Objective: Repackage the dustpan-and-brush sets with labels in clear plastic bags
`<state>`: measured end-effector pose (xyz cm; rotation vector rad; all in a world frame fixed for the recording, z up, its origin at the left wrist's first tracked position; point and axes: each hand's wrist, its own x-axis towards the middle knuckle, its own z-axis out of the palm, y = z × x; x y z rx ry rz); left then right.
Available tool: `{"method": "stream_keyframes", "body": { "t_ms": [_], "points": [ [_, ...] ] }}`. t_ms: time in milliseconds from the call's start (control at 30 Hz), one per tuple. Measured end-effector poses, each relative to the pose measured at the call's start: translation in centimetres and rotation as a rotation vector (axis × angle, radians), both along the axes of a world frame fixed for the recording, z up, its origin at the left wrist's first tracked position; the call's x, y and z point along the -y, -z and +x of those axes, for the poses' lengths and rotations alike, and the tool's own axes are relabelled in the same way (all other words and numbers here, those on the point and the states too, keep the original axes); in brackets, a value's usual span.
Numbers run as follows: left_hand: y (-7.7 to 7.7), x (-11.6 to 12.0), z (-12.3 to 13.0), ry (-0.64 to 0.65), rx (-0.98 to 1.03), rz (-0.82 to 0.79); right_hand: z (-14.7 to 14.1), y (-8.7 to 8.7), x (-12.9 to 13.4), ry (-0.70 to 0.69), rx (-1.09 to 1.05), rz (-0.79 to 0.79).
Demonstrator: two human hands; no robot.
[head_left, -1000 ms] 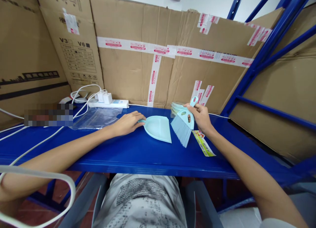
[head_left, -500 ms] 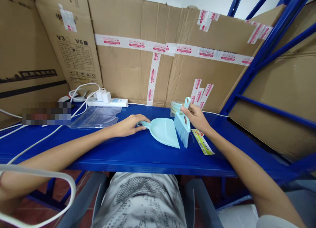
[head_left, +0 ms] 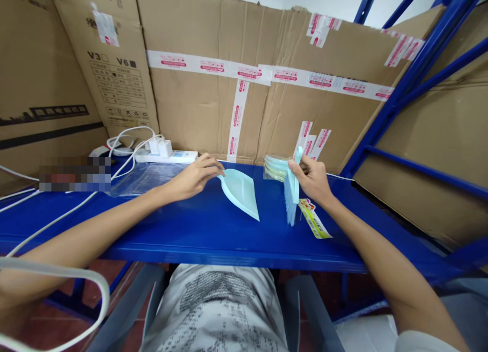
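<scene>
A light blue dustpan (head_left: pixel 241 190) is held by its handle in my left hand (head_left: pixel 198 177), tilted, with its wide edge facing right. My right hand (head_left: pixel 312 178) grips a light blue brush (head_left: pixel 292 187) upright, its bristles pointing down over the blue table (head_left: pixel 213 240). A gap separates brush and dustpan. Just right of the bristles lies a yellow-green and white label card (head_left: pixel 314 220). Behind the brush sits a clear packet of pale green and blue items (head_left: pixel 275 167).
A white power strip (head_left: pixel 186 156) with plugs and cables stands at the back left, by a clear plastic bag (head_left: pixel 147 179). Cardboard panels (head_left: pixel 198 108) wall the back and sides. A blue metal frame (head_left: pixel 385 116) rises at the right.
My left hand has raised and tilted the dustpan, moving it left and away from the brush. My right hand has shifted slightly right and turned the brush more edge-on.
</scene>
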<state>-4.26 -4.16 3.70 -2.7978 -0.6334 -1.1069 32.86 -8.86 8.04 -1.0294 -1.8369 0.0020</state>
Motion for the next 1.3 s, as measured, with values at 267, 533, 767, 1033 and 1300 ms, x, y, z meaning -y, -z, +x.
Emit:
{"method": "stream_keyframes", "body": {
  "t_ms": [267,533,767,1033,1300],
  "points": [
    [-0.4,0.1,-0.1,0.022,-0.045,0.036,-1.4,1.5,-0.6,-0.200,-0.075,-0.253],
    [0.0,0.0,-0.2,0.051,-0.050,0.031,-1.7,1.2,-0.9,-0.426,-0.446,-0.296],
    [0.5,0.2,0.1,0.072,-0.065,-0.010,-1.6,0.4,0.3,-0.220,-0.416,-0.127],
    [0.9,1.8,1.3,0.084,-0.005,-0.075,-1.8,0.6,0.6,-0.232,-0.362,-0.147],
    [1.6,1.6,1.4,0.103,0.124,-0.085,-2.2,2.0,0.6,-0.539,0.328,-0.334]
  ]
}}
